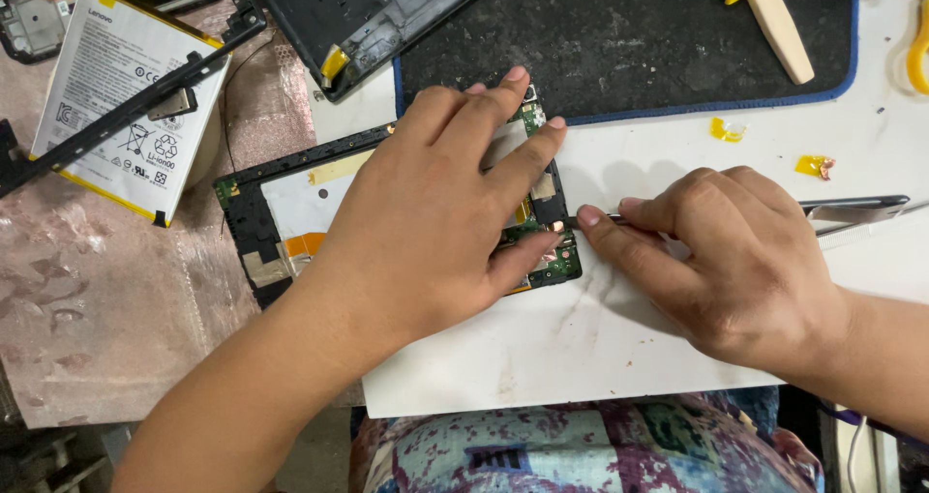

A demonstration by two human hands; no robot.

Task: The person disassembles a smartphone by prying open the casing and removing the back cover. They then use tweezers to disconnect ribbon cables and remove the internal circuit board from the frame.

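**Left hand pinned opened tablet, right hand worked thin tool at its right edge**

Opened tablet (pixel 290 212) lay on the white board (pixel 600 348) on the tabletop, back cover off, long axis running left to right, slightly tilted up toward the right. Left hand (pixel 435 212) lay flat on top of it, fingers spread and extended, palm pressing down, not gripping anything, just holding the tablet steady. Green circuit board (pixel 559 261) showed at the tablet's right end, just beyond the left fingertips.

Right hand (pixel 726 261) sat just to the right of the tablet, fingers curled in a pinch around a thin metal tool (pixel 856 206). Tool lay roughly in line with the tablet's long axis, tip pointing left and meeting the tablet's right edge near the circuit board; whether the tip was under a part or only touching could not be told. Right hand was the nearer one to that edge; left thumb sat close below the tip.

Around: flat white battery (pixel 121 96) upper left on a pinkish sheet (pixel 97 299), black work mat (pixel 658 38) at top with a wooden-handled tool (pixel 779 24) on it, a dark plastic cover (pixel 368 14) beside it, small yellow scraps (pixel 726 130) on the board.
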